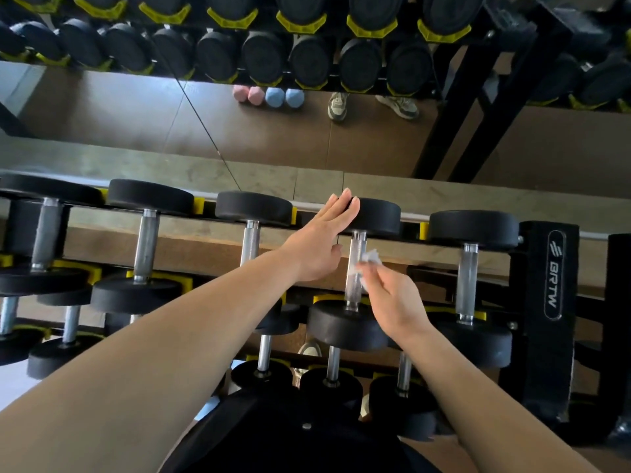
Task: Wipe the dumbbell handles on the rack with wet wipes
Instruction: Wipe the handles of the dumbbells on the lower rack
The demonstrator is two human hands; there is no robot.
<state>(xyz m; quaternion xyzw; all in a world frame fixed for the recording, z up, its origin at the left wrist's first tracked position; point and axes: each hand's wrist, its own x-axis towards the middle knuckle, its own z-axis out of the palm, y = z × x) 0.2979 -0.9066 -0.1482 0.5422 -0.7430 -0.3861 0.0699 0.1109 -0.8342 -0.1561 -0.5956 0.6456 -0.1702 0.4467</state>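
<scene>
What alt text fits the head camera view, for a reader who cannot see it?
A person's right hand holds a white wipe at a dumbbell's metal handle on a rack, while the left hand rests open on its far weight.

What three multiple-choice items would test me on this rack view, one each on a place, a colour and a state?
1. Where does the left hand rest?
A. on the rack's upright post
B. on the far dumbbell head
C. on the floor

2. What colour are the cradles beside the dumbbell heads?
A. red
B. white
C. yellow

3. What is the right hand doing?
A. pinching a wet wipe at the handle
B. hanging empty
C. lifting a dumbbell

Answers:
1 B: its straight fingers lie on that black head.
2 C: yellow pieces show beside the heads.
3 A: the white wipe is crumpled between its fingertips, right at the metal handle.
</scene>
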